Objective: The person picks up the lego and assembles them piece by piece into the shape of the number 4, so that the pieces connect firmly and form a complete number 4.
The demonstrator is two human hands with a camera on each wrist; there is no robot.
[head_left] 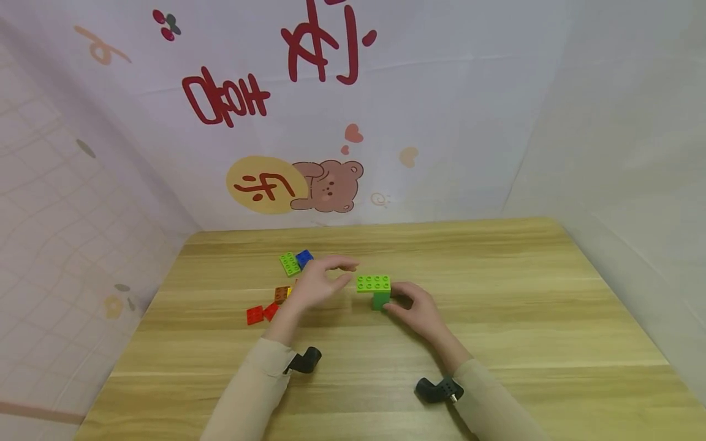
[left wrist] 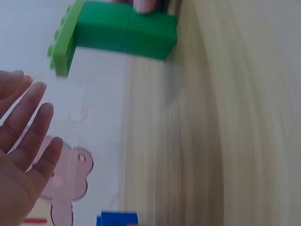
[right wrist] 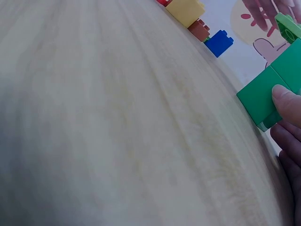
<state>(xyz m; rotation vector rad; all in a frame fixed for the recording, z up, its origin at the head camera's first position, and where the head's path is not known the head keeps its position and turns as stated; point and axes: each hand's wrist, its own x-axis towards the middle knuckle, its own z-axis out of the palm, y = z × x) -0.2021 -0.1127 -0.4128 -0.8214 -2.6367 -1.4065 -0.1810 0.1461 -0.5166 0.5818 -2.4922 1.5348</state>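
Two dark green toy building bricks [left wrist: 106, 28] stand stacked, one on the other, near the middle of the table. On top of them sits a light green studded plate [head_left: 373, 283], overhanging to the left. My right hand [head_left: 416, 308] grips the stack from the right, its thumb [right wrist: 288, 104] pressed on the lower dark green brick [right wrist: 257, 96]. The left hand [head_left: 318, 285] hovers just left of the plate, apart from it. Its fingers [left wrist: 32, 136] are loosely extended, with nothing held.
To the left lie a light green plate [head_left: 289, 264], a blue brick [head_left: 304, 258], a brown brick [head_left: 281, 294], a yellow brick [right wrist: 186, 11] and red pieces [head_left: 255, 315], partly hidden by the left hand and arm. A printed white cloth [head_left: 441, 122] rises behind the wooden table [head_left: 496, 343].
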